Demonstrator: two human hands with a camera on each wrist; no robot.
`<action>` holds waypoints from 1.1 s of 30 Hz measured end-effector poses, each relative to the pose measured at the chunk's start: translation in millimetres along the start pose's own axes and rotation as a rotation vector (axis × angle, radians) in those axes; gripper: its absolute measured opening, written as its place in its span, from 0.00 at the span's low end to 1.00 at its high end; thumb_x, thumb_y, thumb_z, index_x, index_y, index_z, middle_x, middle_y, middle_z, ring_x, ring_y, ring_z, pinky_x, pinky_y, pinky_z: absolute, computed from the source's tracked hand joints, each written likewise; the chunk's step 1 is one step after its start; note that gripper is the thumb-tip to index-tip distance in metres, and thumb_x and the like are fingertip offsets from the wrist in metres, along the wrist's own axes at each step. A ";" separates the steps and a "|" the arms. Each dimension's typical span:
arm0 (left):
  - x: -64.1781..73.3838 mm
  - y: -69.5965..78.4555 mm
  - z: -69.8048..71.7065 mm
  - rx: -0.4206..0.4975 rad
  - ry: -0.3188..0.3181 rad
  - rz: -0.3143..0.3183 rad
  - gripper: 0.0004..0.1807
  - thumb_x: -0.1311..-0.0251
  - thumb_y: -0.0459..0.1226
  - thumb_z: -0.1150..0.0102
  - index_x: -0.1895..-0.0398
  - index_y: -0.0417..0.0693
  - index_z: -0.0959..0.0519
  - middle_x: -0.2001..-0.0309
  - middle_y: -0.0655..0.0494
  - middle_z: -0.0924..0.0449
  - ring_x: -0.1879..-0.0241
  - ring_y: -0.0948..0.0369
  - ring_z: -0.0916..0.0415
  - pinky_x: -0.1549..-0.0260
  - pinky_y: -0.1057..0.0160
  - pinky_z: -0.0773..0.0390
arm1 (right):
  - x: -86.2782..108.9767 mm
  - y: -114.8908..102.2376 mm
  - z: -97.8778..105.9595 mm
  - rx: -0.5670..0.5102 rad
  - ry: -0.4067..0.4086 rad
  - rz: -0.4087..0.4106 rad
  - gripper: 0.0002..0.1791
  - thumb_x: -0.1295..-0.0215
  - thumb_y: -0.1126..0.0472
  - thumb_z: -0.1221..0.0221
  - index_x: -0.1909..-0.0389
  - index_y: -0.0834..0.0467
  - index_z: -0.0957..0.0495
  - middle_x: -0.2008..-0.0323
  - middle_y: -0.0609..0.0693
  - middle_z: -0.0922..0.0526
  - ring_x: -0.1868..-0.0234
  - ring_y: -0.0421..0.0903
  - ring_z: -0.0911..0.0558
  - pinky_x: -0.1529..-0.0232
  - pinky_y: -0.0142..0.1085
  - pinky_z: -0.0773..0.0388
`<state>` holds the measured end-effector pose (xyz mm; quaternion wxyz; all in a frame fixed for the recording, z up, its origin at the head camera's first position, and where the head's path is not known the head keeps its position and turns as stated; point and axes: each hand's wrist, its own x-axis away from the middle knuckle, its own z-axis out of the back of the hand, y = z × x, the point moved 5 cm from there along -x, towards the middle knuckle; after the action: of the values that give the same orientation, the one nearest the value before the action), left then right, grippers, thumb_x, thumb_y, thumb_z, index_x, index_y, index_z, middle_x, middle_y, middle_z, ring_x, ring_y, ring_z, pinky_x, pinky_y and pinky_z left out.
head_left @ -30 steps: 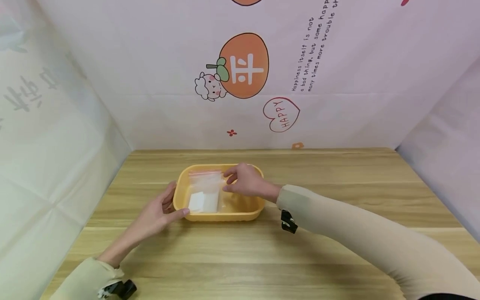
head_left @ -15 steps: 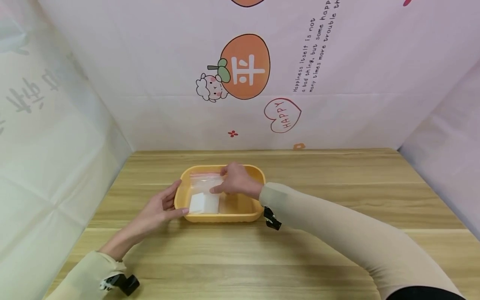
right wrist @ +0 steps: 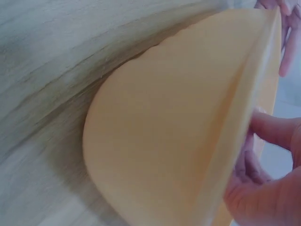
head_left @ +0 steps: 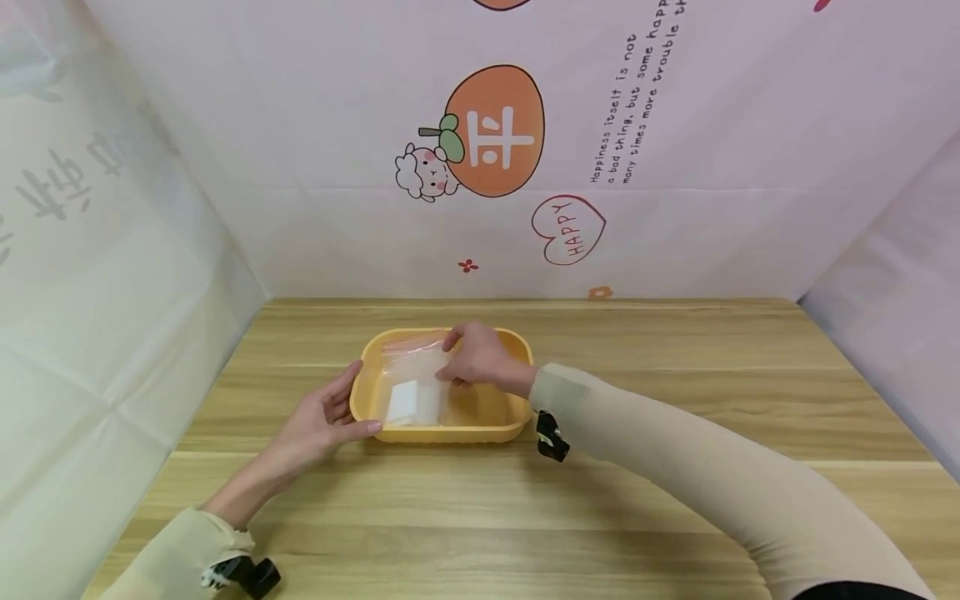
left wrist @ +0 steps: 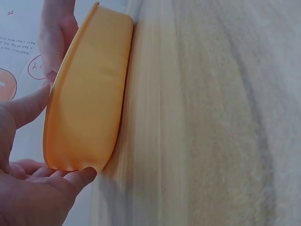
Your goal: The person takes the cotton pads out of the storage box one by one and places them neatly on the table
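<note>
A yellow plastic tray (head_left: 457, 434) with a raised rim stands on the wooden table. My left hand (head_left: 311, 429) holds its left end, thumb on the front rim and fingers along the outside; the left wrist view shows fingertips (left wrist: 87, 175) against the tray wall. Inside the tray's left half lies a clear zip-lock bag (head_left: 416, 367) with a pink line along its top, and a white rectangle (head_left: 403, 402) shows at its lower part. My right hand (head_left: 480, 358) reaches into the tray and pinches the bag's right edge. In the right wrist view the tray wall hides those fingertips.
The wooden tabletop (head_left: 637, 383) extends around the tray. Behind it hangs a white printed cloth (head_left: 337, 167), with more cloth walls on the left and right. A small black device is strapped at each wrist.
My right hand has moved left onto the bag's right edge. The bag has shifted slightly and its surface now slants, its right edge raised. My left hand keeps its hold on the tray.
</note>
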<state>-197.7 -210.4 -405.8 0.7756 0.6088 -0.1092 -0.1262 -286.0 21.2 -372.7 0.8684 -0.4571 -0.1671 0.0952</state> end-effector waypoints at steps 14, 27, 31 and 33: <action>-0.7 -0.4 -1.3 -0.001 0.008 0.015 0.56 0.35 0.32 0.26 0.15 0.35 0.56 0.17 0.37 0.57 0.22 0.43 0.47 0.36 0.70 0.31 | 1.1 3.5 -4.4 -0.138 -0.136 0.094 0.26 0.35 0.69 0.32 0.35 0.68 0.22 0.59 0.56 0.12 0.71 0.45 0.16 0.67 0.39 0.11; -0.4 2.8 -1.2 -0.010 0.007 0.021 0.56 0.35 0.33 0.26 0.15 0.35 0.57 0.17 0.37 0.58 0.22 0.43 0.47 0.36 0.69 0.30 | 4.8 -2.7 -1.1 -0.121 -0.054 0.099 0.36 0.42 0.71 0.24 0.31 0.69 0.24 0.46 0.60 0.13 0.68 0.44 0.13 0.66 0.35 0.11; -0.2 3.7 -1.2 -0.014 0.009 0.026 0.56 0.35 0.32 0.27 0.16 0.34 0.56 0.17 0.37 0.58 0.22 0.42 0.48 0.35 0.68 0.31 | 8.6 -8.6 9.4 -0.126 -0.067 0.106 0.38 0.39 0.70 0.25 0.28 0.68 0.27 0.39 0.62 0.16 0.64 0.44 0.12 0.63 0.36 0.11; -0.2 4.2 -0.9 -0.023 0.013 0.028 0.56 0.35 0.32 0.26 0.16 0.34 0.56 0.17 0.37 0.58 0.22 0.43 0.47 0.35 0.68 0.31 | 10.6 -12.7 16.1 -0.123 -0.076 0.115 0.38 0.39 0.70 0.25 0.28 0.68 0.27 0.36 0.62 0.18 0.63 0.43 0.12 0.62 0.36 0.11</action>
<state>-197.4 -208.6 -401.9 0.7849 0.5990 -0.1114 -0.1126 -282.1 29.7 -351.6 0.8248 -0.5146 -0.1787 0.1517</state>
